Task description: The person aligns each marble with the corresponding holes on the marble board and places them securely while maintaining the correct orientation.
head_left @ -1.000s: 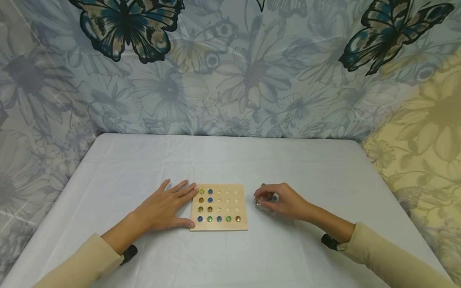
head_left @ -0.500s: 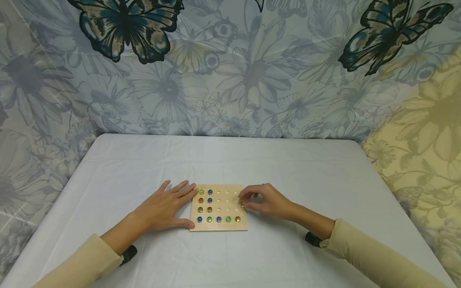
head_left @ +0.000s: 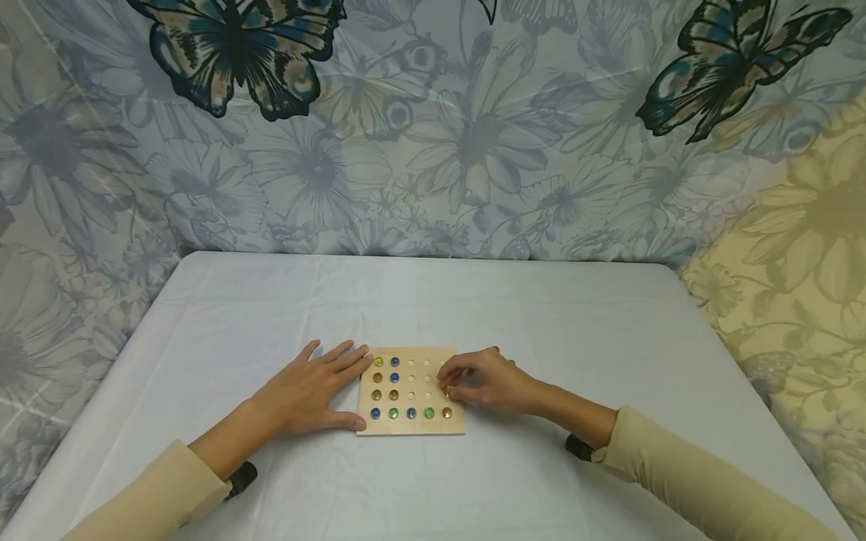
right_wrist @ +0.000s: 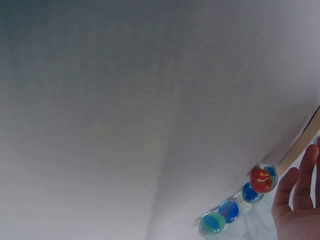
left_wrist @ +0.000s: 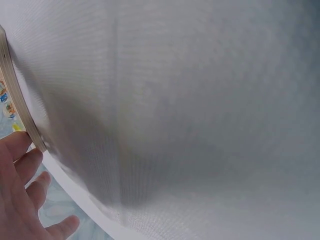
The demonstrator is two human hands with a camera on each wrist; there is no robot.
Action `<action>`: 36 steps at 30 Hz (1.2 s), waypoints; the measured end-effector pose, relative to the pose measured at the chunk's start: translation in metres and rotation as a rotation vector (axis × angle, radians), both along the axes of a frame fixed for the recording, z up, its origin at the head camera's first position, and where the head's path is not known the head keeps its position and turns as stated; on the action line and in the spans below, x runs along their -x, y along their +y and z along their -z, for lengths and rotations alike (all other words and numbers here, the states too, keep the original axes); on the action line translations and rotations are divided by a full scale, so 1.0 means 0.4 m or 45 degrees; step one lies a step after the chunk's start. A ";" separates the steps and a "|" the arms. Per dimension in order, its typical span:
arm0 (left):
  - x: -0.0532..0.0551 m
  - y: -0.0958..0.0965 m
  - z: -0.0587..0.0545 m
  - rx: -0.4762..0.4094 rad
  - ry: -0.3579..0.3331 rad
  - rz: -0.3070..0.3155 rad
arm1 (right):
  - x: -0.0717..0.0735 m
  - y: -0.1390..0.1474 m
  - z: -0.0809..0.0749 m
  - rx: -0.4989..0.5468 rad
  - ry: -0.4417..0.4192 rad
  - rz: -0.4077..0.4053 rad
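Observation:
A light wooden board (head_left: 419, 428) with rows of holes lies on the white table. Glass marbles sit in its near row, such as a green marble (head_left: 429, 412), and in its two left columns, such as a blue marble (head_left: 395, 362). My left hand (head_left: 307, 391) is spread at the board's left side, thumb and fingertips touching its edge. Over the right end of the second-nearest row, my right hand (head_left: 497, 382) pinches an amber-looking marble (head_left: 447, 391) between thumb and fingers. Part of that marble is hidden, and I cannot tell whether it touches the board.
Loose marbles lie right of the board, mostly hidden by the right hand in the head view. The right wrist view shows a red-orange marble (right_wrist: 263, 178), a blue marble (right_wrist: 228, 212) and a green-blue marble (right_wrist: 211, 223) among them. Behind the table (head_left: 433, 300) hangs patterned fabric (head_left: 473, 150).
My right hand has moved left from the loose marbles to the board's right side, bringing a marble with it. My left hand has stayed in place.

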State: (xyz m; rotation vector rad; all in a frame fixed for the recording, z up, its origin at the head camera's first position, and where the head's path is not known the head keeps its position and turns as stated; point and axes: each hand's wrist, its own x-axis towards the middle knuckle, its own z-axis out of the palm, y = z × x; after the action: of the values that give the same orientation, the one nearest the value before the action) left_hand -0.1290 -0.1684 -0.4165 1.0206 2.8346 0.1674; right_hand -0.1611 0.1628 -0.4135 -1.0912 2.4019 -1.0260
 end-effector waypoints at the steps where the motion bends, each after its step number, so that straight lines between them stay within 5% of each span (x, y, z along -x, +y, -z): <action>1: 0.000 0.000 0.001 0.000 -0.003 0.000 | -0.001 -0.002 0.000 -0.009 -0.005 0.000; 15: 0.000 0.002 0.002 0.005 -0.023 -0.007 | -0.001 0.008 -0.019 -0.024 0.065 0.028; 36: -0.002 0.000 0.002 0.005 -0.017 -0.010 | 0.047 0.188 -0.017 -0.051 0.172 0.288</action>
State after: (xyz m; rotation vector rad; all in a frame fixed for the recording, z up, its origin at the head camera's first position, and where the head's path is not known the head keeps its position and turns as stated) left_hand -0.1281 -0.1683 -0.4173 1.0034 2.8260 0.1691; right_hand -0.1800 0.2381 -0.4065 -0.9174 2.6913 -0.9965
